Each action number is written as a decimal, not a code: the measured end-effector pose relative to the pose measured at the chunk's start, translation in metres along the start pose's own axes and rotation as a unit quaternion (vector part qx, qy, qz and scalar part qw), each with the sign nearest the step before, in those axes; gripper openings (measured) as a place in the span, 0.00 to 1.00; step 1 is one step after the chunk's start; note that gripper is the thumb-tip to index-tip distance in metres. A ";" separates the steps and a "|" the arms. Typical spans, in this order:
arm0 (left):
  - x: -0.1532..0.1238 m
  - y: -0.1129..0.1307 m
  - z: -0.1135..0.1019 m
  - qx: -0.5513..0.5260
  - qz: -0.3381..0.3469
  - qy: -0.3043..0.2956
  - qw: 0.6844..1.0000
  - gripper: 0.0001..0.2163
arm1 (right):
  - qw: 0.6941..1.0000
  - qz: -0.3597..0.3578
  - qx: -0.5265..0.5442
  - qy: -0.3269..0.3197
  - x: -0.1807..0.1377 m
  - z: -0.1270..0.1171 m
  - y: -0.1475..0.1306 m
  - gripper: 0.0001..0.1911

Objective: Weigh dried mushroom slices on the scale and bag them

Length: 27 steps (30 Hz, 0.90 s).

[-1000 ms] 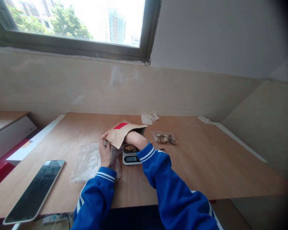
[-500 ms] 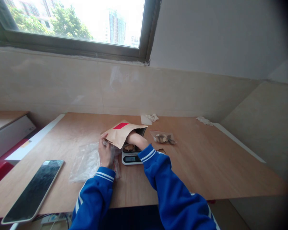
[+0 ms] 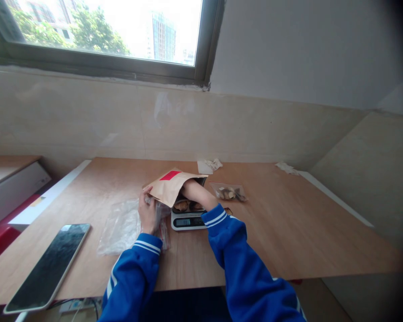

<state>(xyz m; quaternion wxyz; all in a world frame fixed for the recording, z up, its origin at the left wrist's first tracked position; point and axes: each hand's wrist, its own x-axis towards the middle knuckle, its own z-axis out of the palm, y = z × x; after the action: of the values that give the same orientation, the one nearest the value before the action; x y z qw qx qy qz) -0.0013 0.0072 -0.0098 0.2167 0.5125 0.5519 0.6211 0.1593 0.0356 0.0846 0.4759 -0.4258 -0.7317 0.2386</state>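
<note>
Brown paper bag (image 3: 163, 192), one, with a red label (image 3: 170, 175) on its upper face: held tilted above the table (image 3: 289, 237), over the far left part of a small kitchen scale (image 3: 190, 226), its mouth gaping toward the right. Left hand (image 3: 147, 212), of the person: at the bag's near left corner, fingers closed on the paper edge, thumb side uppermost. Right hand (image 3: 190, 187), same person: pushed through the mouth into the bag; the wrist shows, but the fingers are hidden, so how far they are spread, and whether they hold anything, cannot be told. Both wrists in blue cuffs (image 3: 147, 243) with white stripes. Scale: white body, dark panel, small lit display (image 3: 183, 222) (figures too small to read with certainty), on the near side; on its platform, brown dried pieces (image 3: 181, 206), partly covered by the bag and the right forearm. Clear plastic bags (image 3: 119, 230): lying flat left of the scale, partly behind the left hand. Clear packet (image 3: 230, 193) of brown and pale pieces: right of the paper bag, apart from it. Phone (image 3: 50, 268), dark screen: near left of the table. Crumpled white paper (image 3: 215, 164): at the far edge.
</note>
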 end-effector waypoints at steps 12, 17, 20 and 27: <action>0.000 0.001 -0.001 0.000 -0.004 0.012 1.000 0.16 | 0.979 0.008 -0.181 -0.095 -0.020 -0.033 -0.024 0.19; 0.000 -0.001 -0.001 0.009 -0.007 0.029 1.000 0.16 | 0.991 -0.024 -0.119 -0.056 -0.020 -0.042 -0.038 0.16; 0.002 -0.004 -0.002 0.027 0.000 0.045 0.999 0.15 | 0.998 -0.032 -0.047 0.024 -0.020 -0.043 -0.044 0.13; 0.007 -0.005 -0.003 0.004 -0.030 0.082 0.996 0.15 | 0.960 0.003 0.170 0.223 -0.024 -0.042 -0.031 0.09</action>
<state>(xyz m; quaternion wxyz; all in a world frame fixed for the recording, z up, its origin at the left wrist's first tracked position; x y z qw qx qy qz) -0.0082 0.0131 -0.0113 0.1877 0.4438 0.5853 0.6521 0.1896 -0.0032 0.1143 0.6917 -0.3837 -0.5540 0.2596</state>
